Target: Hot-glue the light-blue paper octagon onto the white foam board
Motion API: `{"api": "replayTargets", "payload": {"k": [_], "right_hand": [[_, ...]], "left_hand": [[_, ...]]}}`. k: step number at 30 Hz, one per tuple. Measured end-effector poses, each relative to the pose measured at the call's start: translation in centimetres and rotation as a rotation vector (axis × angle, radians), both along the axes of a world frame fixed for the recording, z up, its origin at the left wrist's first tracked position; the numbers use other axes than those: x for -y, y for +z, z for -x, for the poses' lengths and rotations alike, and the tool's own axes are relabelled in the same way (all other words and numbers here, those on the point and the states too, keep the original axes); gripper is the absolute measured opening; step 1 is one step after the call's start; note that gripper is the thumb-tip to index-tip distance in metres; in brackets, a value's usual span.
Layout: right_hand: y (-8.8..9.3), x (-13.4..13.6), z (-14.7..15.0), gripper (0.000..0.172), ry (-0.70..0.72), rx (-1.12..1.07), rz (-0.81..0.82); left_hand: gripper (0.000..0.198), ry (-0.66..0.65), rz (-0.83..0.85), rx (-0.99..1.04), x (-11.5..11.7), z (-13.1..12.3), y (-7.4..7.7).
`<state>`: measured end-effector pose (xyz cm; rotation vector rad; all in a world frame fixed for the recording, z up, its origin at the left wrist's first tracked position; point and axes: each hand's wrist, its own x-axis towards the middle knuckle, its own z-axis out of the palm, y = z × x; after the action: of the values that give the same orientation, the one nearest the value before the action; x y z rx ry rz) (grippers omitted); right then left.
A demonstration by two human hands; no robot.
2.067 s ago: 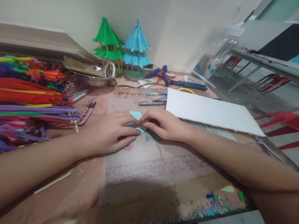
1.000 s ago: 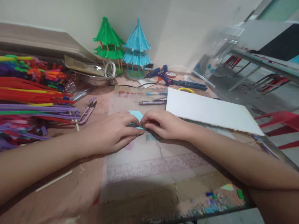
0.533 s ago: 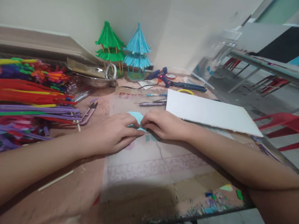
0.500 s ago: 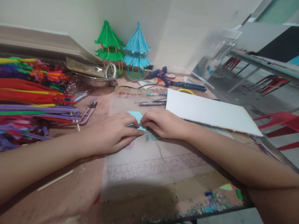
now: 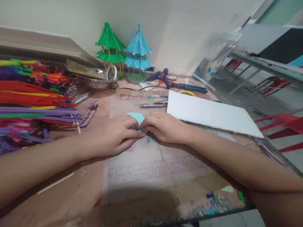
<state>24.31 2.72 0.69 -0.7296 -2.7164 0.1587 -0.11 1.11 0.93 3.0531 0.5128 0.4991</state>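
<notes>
A small light-blue flat piece, perhaps paper or foam, lies under my fingertips on a translucent sheet. My left hand curls over its near left side, thumb and fingers closed at the edge. From the other side my right hand pinches the same piece, its fingertips nearly touching those of the left. The near edge of the piece is hidden by the fingers. Just beyond the hands lies a purple pen.
Colourful pipe cleaners fill the left side, with thread snips beside them. Green and blue pagoda models stand at the back, near a glue gun. A white board lies right; a stick lies front left.
The right fingertips have shifted slightly at the edge of the light-blue piece and curl in more. The left hand stays almost in place, and the view has moved a little.
</notes>
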Motion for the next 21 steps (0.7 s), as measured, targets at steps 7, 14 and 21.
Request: {"api": "replayTargets", "payload": {"k": [7,14,21], "right_hand": [[-0.23,-0.17,-0.28,0.017,-0.055,-0.046,0.015],[-0.24,-0.15,-0.1,0.018,-0.061,-0.045,0.023],[-0.38,-0.23,-0.26,0.018,-0.03,-0.064,0.042]], "left_hand": [[0.035,0.02,0.02,-0.007,0.02,0.08,-0.07],[0.036,0.007,0.026,0.007,0.02,0.07,-0.15],[0.036,0.006,0.017,0.007,0.04,0.12,-0.15]]}}
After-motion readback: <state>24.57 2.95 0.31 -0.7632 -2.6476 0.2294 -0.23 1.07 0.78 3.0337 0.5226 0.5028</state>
